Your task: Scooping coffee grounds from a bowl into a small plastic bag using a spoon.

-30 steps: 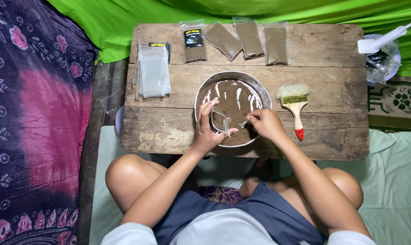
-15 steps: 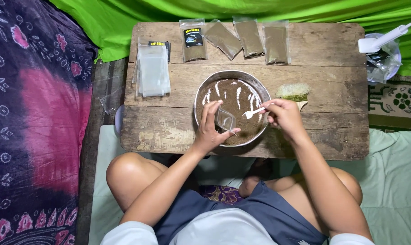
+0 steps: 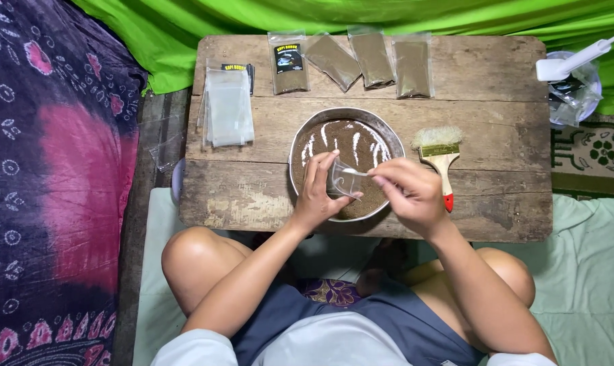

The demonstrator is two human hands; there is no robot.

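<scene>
Directly over the metal bowl (image 3: 346,163) of brown powder, the left hand (image 3: 317,193) pinches a small clear pouch (image 3: 343,180) open, so spills fall back in; the right hand (image 3: 410,193) grips what seems a spoon (image 3: 355,172), tipped into it.

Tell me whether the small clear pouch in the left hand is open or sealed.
Open. The left hand holds the clear pouch over the metal bowl, and the spoon in the right hand reaches into its mouth.
</scene>
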